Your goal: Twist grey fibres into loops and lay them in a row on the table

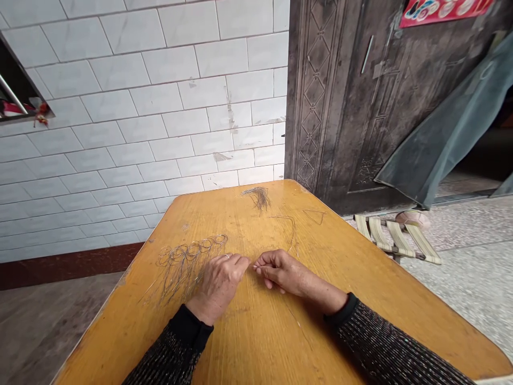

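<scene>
- Both hands meet near the middle of the tabletop (360, 299), knuckles up, fingertips almost touching.
- Our left hand (219, 283) lies curled, fingers bent under and closed toward the thumb; a ring shows on one finger. Our right hand (280, 272) is pinched tight, thumb against forefinger.
- Thin wire (253, 266) bridges the small gap between the two pinches; we cannot tell how far it runs inside either fist.
- Just left of the left hand: a row of finished wire loops (192, 250) with long tails fanned flat on the wood.
- Beyond the right hand, loose strands (289, 227); at the far edge, a dark wire bundle (258, 197).
- Outward: white tiled wall (140, 107), dark embossed door (344, 107), slatted folding stool (396, 238) on the floor.
</scene>
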`<state>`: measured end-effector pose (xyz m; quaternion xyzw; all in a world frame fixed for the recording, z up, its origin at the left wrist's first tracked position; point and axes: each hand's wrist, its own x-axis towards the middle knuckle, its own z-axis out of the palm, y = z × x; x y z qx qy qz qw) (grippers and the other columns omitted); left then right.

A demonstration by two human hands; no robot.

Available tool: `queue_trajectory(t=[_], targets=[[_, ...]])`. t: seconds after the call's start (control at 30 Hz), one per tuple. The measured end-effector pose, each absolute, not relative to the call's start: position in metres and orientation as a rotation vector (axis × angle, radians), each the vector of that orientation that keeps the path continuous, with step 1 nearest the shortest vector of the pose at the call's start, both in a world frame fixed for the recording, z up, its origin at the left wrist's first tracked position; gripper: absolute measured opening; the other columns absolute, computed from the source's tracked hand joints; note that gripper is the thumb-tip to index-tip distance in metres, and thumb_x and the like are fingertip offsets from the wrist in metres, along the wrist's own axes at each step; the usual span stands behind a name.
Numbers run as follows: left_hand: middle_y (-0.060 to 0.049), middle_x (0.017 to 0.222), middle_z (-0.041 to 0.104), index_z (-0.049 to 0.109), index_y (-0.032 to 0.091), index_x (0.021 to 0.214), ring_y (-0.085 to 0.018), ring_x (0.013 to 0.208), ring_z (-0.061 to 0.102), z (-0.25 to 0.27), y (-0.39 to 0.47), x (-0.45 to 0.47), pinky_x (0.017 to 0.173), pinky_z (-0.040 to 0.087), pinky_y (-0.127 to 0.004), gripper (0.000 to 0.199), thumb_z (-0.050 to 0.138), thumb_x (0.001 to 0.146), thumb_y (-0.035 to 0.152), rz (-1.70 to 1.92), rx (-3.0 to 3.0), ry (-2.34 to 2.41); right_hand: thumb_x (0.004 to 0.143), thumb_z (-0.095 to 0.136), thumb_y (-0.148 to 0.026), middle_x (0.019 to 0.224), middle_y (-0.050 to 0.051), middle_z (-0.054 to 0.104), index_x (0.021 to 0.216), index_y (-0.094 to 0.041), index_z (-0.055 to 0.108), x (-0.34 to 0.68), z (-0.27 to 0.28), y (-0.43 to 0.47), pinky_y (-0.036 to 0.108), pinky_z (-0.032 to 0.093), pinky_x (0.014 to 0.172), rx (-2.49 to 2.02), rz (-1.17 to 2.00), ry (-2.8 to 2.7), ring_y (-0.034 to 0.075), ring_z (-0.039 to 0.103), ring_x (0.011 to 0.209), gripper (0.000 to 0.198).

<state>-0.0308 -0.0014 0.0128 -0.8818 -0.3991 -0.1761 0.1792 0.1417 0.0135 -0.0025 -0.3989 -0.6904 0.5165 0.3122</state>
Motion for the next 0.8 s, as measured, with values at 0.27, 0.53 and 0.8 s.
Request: queue_trajectory(t=[0.27, 0.53, 0.8], targets=[[-0.002, 0.065, 0.060, 0.057, 0.018, 0.075, -0.014, 0.059, 0.055, 0.016, 0.005, -0.040, 0.052, 0.034, -0.024, 0.022, 0.038, 0.087, 0.014, -0.580, -2.510, -1.168, 0.079, 0.047, -0.030, 0.043, -0.007, 0.048, 0.066, -0.016, 0.050, 0.147, 0.001, 0.013, 0.016, 0.023, 0.030, -1.032, 1.377, -1.841, 0.003, 0.032, 0.027, 0.019], [-0.004, 0.069, 0.066, 0.058, 0.018, 0.082, -0.015, 0.060, 0.060, 0.006, 0.006, -0.038, 0.052, 0.036, -0.024, 0.020, 0.039, 0.087, 0.018, -0.770, -2.416, -1.267, 0.082, 0.041, -0.023, 0.050, -0.006, 0.053, 0.078, -0.018, 0.044, 0.138, 0.000, 0.005, 0.016, 0.028, 0.034, -1.019, 1.294, -1.878, 0.005, 0.037, 0.029, 0.008], [-0.006, 0.075, 0.067, 0.056, 0.015, 0.086, -0.016, 0.066, 0.063, -0.001, 0.010, -0.036, 0.058, 0.044, -0.024, 0.020, 0.037, 0.086, 0.014, -0.872, -2.428, -1.211, 0.077, 0.044, -0.015, 0.063, 0.004, 0.058, 0.077, -0.016, 0.048, 0.125, -0.002, -0.007, 0.023, 0.032, 0.054, -1.239, 0.608, -2.210, 0.012, 0.048, 0.054, 0.004]])
